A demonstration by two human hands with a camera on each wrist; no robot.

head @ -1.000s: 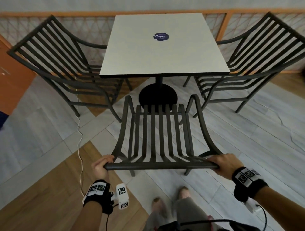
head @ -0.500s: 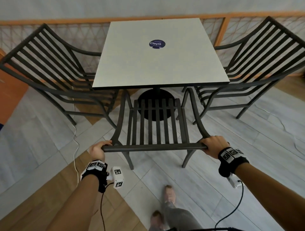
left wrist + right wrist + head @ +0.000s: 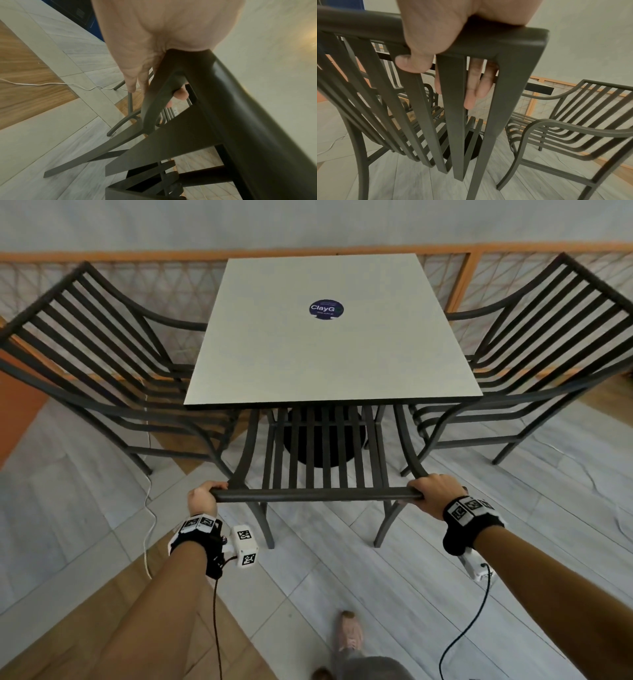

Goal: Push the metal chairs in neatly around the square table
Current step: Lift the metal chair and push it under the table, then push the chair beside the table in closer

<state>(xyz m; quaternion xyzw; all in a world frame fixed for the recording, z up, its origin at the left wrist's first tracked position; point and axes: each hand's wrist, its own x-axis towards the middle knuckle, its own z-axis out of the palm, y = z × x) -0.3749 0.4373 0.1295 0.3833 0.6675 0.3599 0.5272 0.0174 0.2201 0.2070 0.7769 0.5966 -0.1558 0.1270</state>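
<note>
A dark slatted metal chair (image 3: 317, 494) stands at the near side of the square white table (image 3: 329, 357), its seat partly under the tabletop. My left hand (image 3: 202, 496) grips the left end of its top rail (image 3: 240, 108). My right hand (image 3: 433, 494) grips the right end of the rail (image 3: 488, 44), thumb in front, fingers behind the slats. A second metal chair (image 3: 102, 364) stands at the table's left side. A third chair (image 3: 534, 364) stands at the right side, also seen in the right wrist view (image 3: 573, 128). Both side chairs sit partly out from the table.
The table's round black base (image 3: 322, 446) shows through the near chair's slats. A white cable (image 3: 147, 518) trails over the floor at the left. A wood-framed lattice railing (image 3: 462, 278) runs behind the table. My feet (image 3: 349, 635) stand on the grey floor behind the chair.
The near chair has slid forward toward the table with both hands on its top rail. Its seat front now lies under the table edge. I have stepped forward after it.
</note>
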